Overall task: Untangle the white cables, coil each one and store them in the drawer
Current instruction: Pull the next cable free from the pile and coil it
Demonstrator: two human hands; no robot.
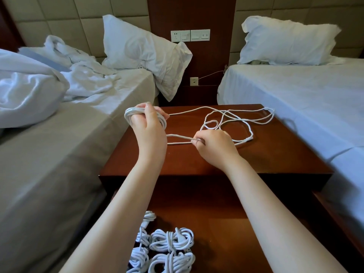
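L hand (pixel 148 125) gripped the half-wound coil (pixel 128 115) as an anchor while R hand (pixel 215 143) pinched the slack cable (pixel 179 143), sprawled on the nightstand (pixel 256 160), to feed loops; done coils (pixel 171 240) sat in the drawer (pixel 226 243).

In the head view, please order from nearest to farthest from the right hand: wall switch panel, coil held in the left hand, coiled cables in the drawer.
1. Coil in the left hand, to the left.
2. Coiled cables in the drawer, below, nearer the person.
3. Wall switch panel, far back.
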